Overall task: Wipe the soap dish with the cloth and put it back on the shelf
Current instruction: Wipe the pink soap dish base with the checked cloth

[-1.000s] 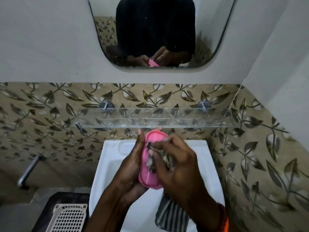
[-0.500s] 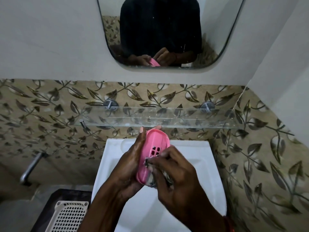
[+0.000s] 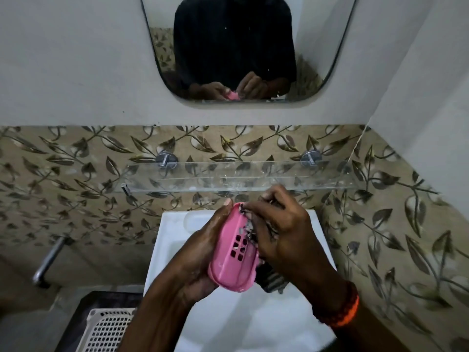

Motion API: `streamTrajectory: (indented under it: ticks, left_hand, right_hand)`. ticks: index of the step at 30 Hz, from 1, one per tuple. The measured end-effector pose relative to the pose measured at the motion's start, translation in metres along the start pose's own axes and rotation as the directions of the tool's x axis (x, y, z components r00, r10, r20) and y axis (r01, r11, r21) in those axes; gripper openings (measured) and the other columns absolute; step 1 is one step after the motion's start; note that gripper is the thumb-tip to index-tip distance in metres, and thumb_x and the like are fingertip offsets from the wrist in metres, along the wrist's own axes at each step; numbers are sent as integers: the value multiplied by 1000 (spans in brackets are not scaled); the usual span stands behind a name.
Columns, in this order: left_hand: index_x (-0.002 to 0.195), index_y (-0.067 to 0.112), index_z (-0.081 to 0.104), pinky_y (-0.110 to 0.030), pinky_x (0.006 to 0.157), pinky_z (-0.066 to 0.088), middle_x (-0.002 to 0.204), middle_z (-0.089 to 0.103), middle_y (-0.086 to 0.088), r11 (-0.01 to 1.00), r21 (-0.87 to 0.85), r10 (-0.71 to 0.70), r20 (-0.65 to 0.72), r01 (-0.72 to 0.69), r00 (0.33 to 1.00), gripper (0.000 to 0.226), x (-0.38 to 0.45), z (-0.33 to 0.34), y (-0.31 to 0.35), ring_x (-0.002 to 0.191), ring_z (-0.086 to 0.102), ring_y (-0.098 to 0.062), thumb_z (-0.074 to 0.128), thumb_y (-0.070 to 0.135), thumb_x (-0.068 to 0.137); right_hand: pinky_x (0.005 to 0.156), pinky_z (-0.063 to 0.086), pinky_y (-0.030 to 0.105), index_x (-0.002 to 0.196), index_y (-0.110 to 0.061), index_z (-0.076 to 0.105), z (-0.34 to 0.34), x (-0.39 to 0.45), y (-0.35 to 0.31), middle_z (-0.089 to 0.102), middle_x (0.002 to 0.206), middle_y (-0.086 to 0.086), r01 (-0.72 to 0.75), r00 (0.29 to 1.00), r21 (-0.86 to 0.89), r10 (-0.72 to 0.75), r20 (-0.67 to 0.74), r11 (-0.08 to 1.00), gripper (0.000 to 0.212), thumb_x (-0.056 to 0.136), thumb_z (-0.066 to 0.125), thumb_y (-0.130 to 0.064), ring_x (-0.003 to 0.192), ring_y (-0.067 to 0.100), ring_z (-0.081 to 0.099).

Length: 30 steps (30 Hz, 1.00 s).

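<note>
Glossy pink plastic soap dish (image 3: 234,252), clear glass shelf (image 3: 253,177)

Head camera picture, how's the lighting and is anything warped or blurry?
Head view: dim, flat light; the hands and the mirror reflection read dark; wide-angle bending bows the glass shelf and walls; the cloth by the pink soap dish looks smeared.

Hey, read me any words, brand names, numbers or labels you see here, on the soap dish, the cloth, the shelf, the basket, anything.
None can be read.
Pink soap dish: plain, only drain holes, no lettering.
Striped cloth: stripes only, mostly hidden by the right hand.
Glass shelf: clear, with smudges, no label.
White basket: lattice only, no visible mark.
Mirror and leaf tiles: no writing.
</note>
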<state>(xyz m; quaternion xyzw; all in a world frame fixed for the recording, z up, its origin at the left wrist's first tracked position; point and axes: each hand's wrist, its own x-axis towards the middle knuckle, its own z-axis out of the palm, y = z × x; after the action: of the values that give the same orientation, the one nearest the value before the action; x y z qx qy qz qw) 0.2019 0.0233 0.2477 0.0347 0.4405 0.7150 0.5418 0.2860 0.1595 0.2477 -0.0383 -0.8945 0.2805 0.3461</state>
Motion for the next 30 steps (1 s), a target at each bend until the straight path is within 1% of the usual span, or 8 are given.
streamTrajectory:
  ticks: [2,6,11,13,17,23,26,30]
  left_hand:
    - [134,10,65,-40,79,59,112,70,-21,1000,-6,-3,-5,3,1000,60,1,-2,1,88,67,-31,58,55,94]
    - [134,10,65,-34,62,60,99,74,-22,998,-47,-37,3,37,999,66,-1,-9,10,78,70,-31,58,61,92]
    - [131,12,68,-43,87,57,124,69,-25,999,33,42,-44,-41,998,54,0,3,1,101,67,-34,57,52,96]
    - [127,10,70,-41,84,59,118,72,-23,999,-5,47,-63,-48,997,50,0,5,-1,98,70,-34,57,49,97]
    - [129,16,70,-35,67,64,106,71,-21,995,-74,64,-45,-68,997,51,2,1,4,84,73,-29,57,52,96]
    - [99,19,83,-35,73,60,100,79,-13,995,-11,102,-40,-102,994,45,-1,12,-10,80,75,-24,47,47,101]
    - [108,22,80,-44,87,51,110,77,-13,981,69,186,-77,-181,980,39,-4,11,-9,89,71,-26,49,45,102]
    - [114,25,77,-40,82,60,116,78,-10,940,229,285,-117,-253,951,35,-5,9,-8,101,75,-25,51,45,102]
  right_hand:
    - [72,52,27,109,-8,74,3,-7,-6,52,100,6,18,999,36,-19,30,999,18,94,64,-2,85,17,58]
    - [67,52,25,107,-9,73,3,-43,-40,51,102,5,153,949,181,-195,246,972,18,98,59,-5,73,14,59]
    - [76,45,13,104,-7,77,3,-2,-6,56,95,6,-24,999,42,26,-37,999,20,87,72,2,85,13,56]
    - [77,48,17,104,-6,77,4,-8,-13,56,96,5,-25,1000,71,24,8,997,19,87,72,2,88,12,56]
    - [73,49,22,102,-7,77,5,-34,-39,57,96,7,87,979,193,-120,168,977,19,86,71,2,84,15,59]
    - [73,47,12,102,-9,79,6,3,-9,62,88,2,-139,987,38,141,-76,990,21,82,78,-2,80,11,60]
    - [74,50,16,95,-8,79,11,-2,-17,68,87,3,-131,985,58,136,-102,990,16,81,79,-3,80,11,64]
    - [71,48,8,88,-15,76,10,5,-18,71,82,-7,-232,957,97,244,-153,968,6,83,80,-13,75,0,64]
